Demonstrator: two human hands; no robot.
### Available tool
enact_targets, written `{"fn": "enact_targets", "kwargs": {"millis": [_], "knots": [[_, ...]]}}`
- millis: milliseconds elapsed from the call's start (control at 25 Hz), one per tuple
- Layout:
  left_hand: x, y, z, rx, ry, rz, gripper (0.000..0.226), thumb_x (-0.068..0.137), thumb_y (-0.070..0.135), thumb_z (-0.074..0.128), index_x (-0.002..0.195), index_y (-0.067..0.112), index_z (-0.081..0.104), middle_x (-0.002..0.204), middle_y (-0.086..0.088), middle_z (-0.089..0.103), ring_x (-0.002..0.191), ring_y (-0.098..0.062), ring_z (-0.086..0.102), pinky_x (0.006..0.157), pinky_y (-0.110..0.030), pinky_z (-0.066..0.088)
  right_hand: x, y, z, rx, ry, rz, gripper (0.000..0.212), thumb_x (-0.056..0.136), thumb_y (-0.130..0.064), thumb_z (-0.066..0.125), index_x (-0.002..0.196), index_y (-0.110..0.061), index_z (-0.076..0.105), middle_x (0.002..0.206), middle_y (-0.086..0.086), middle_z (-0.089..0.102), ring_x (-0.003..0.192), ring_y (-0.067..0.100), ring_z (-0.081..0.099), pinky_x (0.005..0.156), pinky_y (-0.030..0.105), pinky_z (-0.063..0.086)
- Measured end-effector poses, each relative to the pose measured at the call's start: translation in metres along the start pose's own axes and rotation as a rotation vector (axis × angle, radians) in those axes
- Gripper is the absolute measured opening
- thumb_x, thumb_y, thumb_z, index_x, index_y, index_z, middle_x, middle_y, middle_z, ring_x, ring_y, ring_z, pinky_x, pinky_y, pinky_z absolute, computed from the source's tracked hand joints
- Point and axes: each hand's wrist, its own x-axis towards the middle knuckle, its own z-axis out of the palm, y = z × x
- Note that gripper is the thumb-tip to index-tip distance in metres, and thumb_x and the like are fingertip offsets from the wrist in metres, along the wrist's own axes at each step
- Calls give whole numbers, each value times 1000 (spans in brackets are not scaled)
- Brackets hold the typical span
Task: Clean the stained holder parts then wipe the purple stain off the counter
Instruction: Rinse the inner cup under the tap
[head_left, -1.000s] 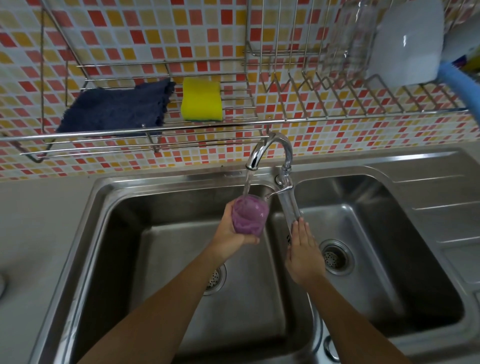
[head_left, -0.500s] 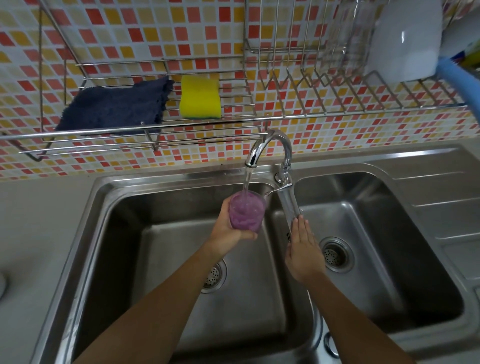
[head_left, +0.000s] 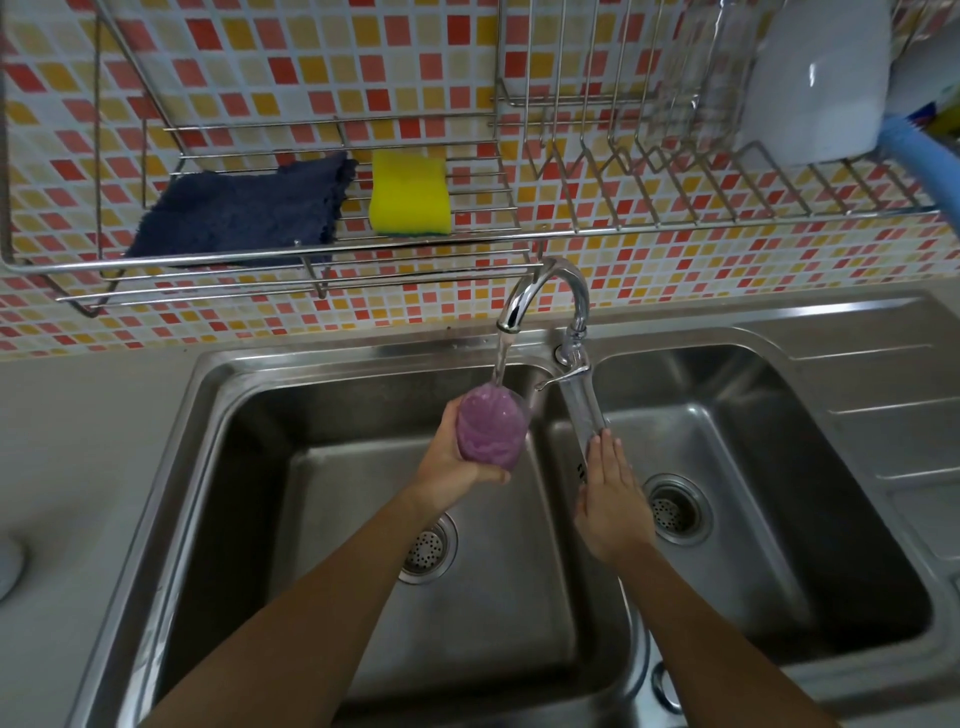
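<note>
My left hand (head_left: 451, 461) grips a clear holder cup (head_left: 491, 427) smeared purple inside, tilted under the running tap (head_left: 545, 291) over the left sink basin (head_left: 270, 467). Water streams from the spout onto the cup's rim. My right hand (head_left: 612, 493) lies flat with straight fingers on the long tap lever (head_left: 584, 405), above the divider between the basins. A yellow sponge (head_left: 409, 193) and a dark blue cloth (head_left: 244, 210) rest on the wire wall rack (head_left: 311, 260). No purple stain on the counter is in view.
The right sink basin (head_left: 779, 467) has a drain strainer (head_left: 675, 509). A white bowl (head_left: 815, 78) and a clear glass (head_left: 701, 78) stand in the dish rack at the upper right. Grey counter (head_left: 78, 441) runs left of the sink, a draining board (head_left: 893, 405) to the right.
The cup has tipped a little under the stream while my left hand keeps its grip. My right hand stays on the lever.
</note>
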Motion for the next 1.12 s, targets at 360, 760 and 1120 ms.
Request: {"fn": "enact_targets", "kwargs": {"millis": [360, 760, 1120], "knots": [[-7, 4, -10, 20, 2, 16, 89, 57, -22, 71, 128, 18, 38, 112, 1, 52, 105, -12, 54, 73, -14, 51, 43, -10, -51, 468, 299, 119, 48, 93, -11, 44, 140, -5, 33, 146, 17, 37, 135, 28, 34, 111, 36, 27], [-22, 3, -29, 15, 49, 28, 90, 56, -24, 72, 129, 18, 39, 115, 0, 53, 105, -11, 54, 72, -14, 50, 113, -57, -82, -9, -129, -227, 21, 91, -10, 48, 112, -8, 51, 116, 14, 56, 106, 29, 55, 86, 38, 45], [-19, 0, -38, 185, 154, 48, 90, 52, -16, 77, 126, 22, 42, 116, -2, 51, 105, -13, 54, 78, -15, 50, 96, -22, -92, 411, 194, 88, 33, 97, -22, 42, 124, -3, 47, 110, 24, 60, 100, 37, 59, 87, 45, 48]]}}
